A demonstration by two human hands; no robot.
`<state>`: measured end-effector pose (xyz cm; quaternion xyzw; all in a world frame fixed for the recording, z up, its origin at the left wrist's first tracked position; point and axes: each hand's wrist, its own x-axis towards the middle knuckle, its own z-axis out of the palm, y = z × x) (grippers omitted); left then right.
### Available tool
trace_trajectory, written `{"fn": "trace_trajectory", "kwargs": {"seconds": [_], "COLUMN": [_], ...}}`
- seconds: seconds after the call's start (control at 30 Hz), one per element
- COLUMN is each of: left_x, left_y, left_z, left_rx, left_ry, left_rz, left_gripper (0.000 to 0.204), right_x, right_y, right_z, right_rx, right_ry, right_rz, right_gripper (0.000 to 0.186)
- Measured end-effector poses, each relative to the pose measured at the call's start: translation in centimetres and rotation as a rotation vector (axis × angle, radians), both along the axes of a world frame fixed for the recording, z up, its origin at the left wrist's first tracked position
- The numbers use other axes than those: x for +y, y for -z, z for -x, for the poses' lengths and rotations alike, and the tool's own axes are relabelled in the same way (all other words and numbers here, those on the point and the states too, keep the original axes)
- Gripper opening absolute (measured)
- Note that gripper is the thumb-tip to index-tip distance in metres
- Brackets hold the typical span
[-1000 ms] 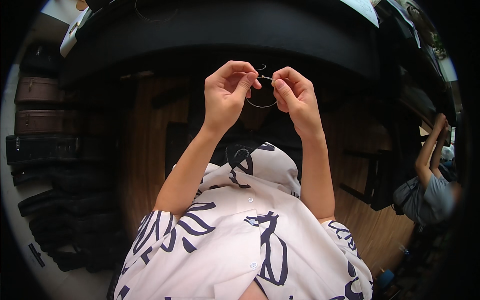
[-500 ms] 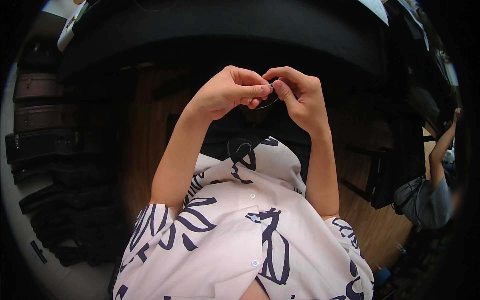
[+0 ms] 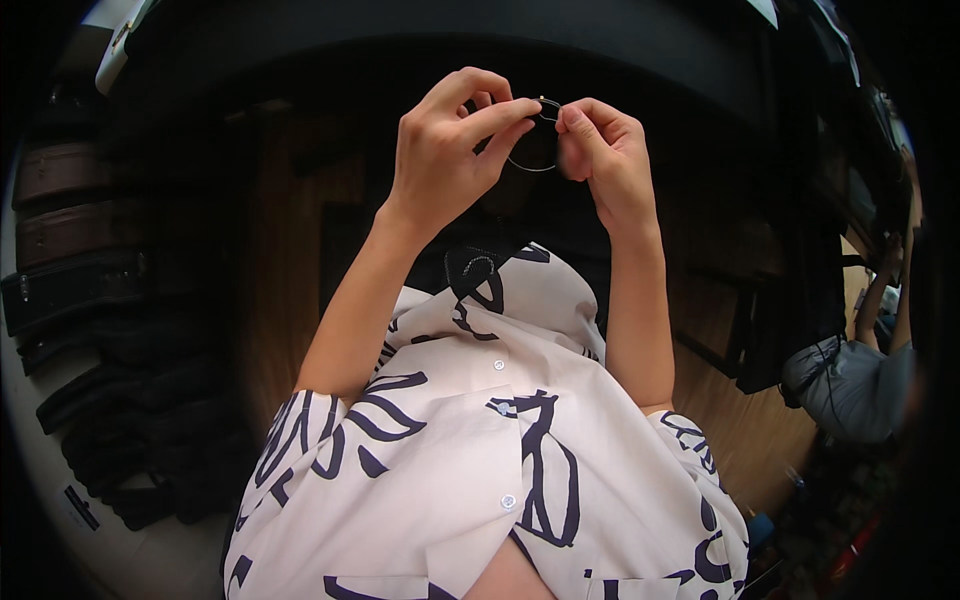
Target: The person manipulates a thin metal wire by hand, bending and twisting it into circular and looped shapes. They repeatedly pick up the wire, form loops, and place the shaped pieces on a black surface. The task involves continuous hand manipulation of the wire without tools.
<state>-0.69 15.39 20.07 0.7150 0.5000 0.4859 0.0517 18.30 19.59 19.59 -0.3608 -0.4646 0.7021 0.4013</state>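
A thin silvery wire loop [image 3: 532,169], with a tiny gold-coloured bit at its top, is held up between my hands in front of the black table. My left hand [image 3: 450,145] pinches the loop's upper left part with its fingertips, the back of the hand turned up. My right hand [image 3: 615,165] grips the loop's right side between thumb and bent fingers; its lower fingertips are blurred. Below them is my white shirt [image 3: 460,460] with black line patterns.
The black table [image 3: 420,40] spans the top. Brown and black hard cases [image 3: 75,230] are stacked at left, above a wooden floor and pale tiles. At right are a dark frame [image 3: 740,330] and another person in grey [image 3: 840,385], arms raised.
Both hands have risen toward the table. My left hand has turned, fingers more extended, and the loop's top shows again. The other person's arms have shifted.
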Motion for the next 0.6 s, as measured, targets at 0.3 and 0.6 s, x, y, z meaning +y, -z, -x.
{"fn": "trace_trajectory", "kwargs": {"seconds": [0.3, 0.6], "left_x": [-0.1, -1.0], "left_y": [1.3, 1.4], "left_z": [-0.3, 0.1], "left_rx": [0.073, -1.049], "left_ry": [0.044, -0.008], "left_rz": [-0.152, 0.444], "left_gripper": [0.019, 0.013], "right_x": [-0.4, -0.7], "right_y": [-0.6, 0.2], "right_z": [0.5, 0.6], "right_rx": [0.009, -0.010], "right_ry": [0.000, 0.012], "right_rz": [0.123, 0.009], "right_gripper": [0.015, 0.015]}}
